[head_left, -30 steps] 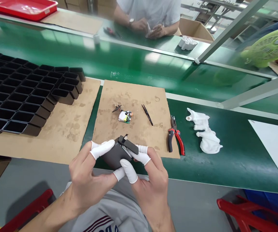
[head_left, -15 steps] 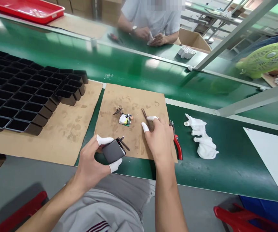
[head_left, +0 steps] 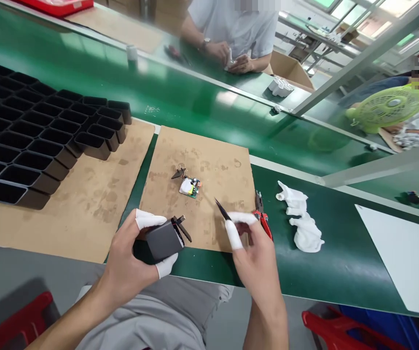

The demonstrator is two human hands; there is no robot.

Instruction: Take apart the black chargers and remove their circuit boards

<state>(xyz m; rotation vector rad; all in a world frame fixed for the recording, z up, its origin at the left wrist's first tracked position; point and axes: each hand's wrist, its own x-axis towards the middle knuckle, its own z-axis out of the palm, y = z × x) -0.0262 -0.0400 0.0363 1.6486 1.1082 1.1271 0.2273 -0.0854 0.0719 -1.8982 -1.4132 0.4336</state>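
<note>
My left hand (head_left: 124,250), with white finger cots on thumb and finger, grips a dark grey charger housing (head_left: 164,239) by its sides. A black piece with metal plug prongs (head_left: 182,226) sticks out at the housing's right end. My right hand (head_left: 255,243), also in white finger cots, pinches a pair of dark tweezers (head_left: 222,209), tips pointing up and left. Beyond both hands, a small circuit board (head_left: 190,187) with a white and yellow part lies on the cardboard sheet (head_left: 209,150), a black piece (head_left: 179,173) at its upper left. Red-handled pliers (head_left: 264,221) lie just beyond my right hand.
Rows of black open housings (head_left: 42,131) stand on another cardboard sheet (head_left: 114,214) at left. Crumpled white cloth gloves (head_left: 302,218) and a white board (head_left: 406,257) lie at right. Behind the green conveyor (head_left: 180,107), a person (head_left: 231,29) works opposite. A metal post (head_left: 355,63) slants at right.
My right hand has picked the tweezers up from the cardboard and drawn them back towards me. My left hand keeps its hold on the housing. The view has shifted slightly.
</note>
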